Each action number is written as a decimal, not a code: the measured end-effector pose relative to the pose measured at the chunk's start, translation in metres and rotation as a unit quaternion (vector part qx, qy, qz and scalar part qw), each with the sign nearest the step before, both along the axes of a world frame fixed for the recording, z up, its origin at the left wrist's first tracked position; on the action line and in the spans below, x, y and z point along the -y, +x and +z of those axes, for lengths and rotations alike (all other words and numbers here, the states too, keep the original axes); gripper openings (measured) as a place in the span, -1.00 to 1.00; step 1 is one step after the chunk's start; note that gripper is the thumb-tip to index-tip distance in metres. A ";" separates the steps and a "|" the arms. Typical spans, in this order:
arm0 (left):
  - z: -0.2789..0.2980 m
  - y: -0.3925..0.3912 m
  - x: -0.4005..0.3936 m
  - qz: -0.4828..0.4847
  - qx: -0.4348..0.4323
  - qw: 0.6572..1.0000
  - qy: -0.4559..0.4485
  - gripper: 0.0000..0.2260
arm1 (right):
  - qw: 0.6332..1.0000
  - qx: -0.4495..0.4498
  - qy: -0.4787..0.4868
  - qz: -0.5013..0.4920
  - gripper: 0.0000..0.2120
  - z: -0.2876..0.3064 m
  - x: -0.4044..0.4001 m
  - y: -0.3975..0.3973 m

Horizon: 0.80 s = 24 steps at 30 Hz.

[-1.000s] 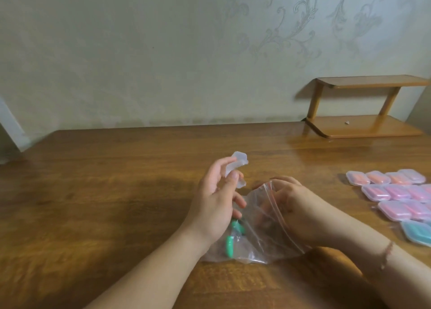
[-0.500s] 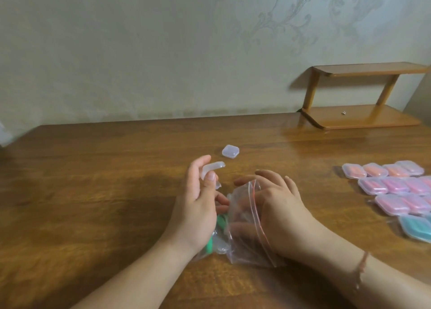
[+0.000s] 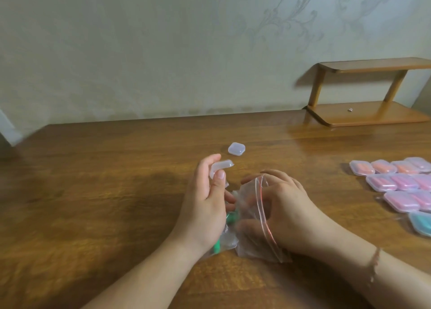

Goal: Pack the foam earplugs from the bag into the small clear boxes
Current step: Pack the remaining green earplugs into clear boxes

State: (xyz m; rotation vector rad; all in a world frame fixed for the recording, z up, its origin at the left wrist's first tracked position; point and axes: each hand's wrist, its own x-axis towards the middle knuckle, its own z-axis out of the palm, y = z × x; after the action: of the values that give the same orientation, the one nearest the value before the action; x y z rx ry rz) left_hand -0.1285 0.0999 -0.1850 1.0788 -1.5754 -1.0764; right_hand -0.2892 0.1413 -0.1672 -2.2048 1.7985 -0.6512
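My left hand [image 3: 205, 206] holds a small clear box [image 3: 221, 170] between thumb and fingers, just above the table. My right hand [image 3: 286, 206] reaches into the mouth of a clear zip bag [image 3: 251, 229] with a red seal strip, which lies on the table between my hands. Green foam earplugs [image 3: 231, 217] show through the bag, partly hidden behind my left hand. A second small clear box [image 3: 236, 148], lid down, lies on the table beyond my left hand.
Several filled boxes [image 3: 396, 180] with orange, pink and teal earplugs lie in rows at the right edge of the wooden table [image 3: 105, 192]. A small wooden shelf [image 3: 368, 115] stands at the back right against the wall.
The view dropped and a second clear box came into sight on the table. My right hand has gone deeper into the bag. My left hand keeps the box.
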 end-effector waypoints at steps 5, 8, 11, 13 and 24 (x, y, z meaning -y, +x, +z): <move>0.000 0.000 0.000 0.000 0.007 1.000 0.009 -0.73 | 0.999 0.025 0.006 0.019 -0.56 -0.004 0.005 -0.001; 0.000 0.000 0.001 0.005 0.017 1.000 0.005 -0.72 | 0.997 0.063 0.020 0.042 -0.64 -0.007 0.006 -0.001; 0.000 0.000 0.001 0.013 0.023 1.000 -0.001 -0.72 | 0.996 0.061 0.037 0.045 -0.67 -0.005 0.004 0.000; 0.000 0.000 0.000 0.021 0.027 0.999 -0.005 -0.72 | 0.996 0.071 0.030 0.039 -0.69 -0.007 0.004 0.001; 0.005 -0.001 -0.003 0.045 0.002 0.999 -0.003 -0.74 | 0.999 0.033 0.002 -0.020 -0.73 -0.002 -0.001 0.015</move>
State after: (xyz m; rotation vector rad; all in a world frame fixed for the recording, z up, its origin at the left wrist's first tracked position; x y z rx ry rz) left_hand -0.1296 0.1024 -0.1801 1.1382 -1.5167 -1.0099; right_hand -0.2740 0.1419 -0.1696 -2.1233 1.8146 -0.7208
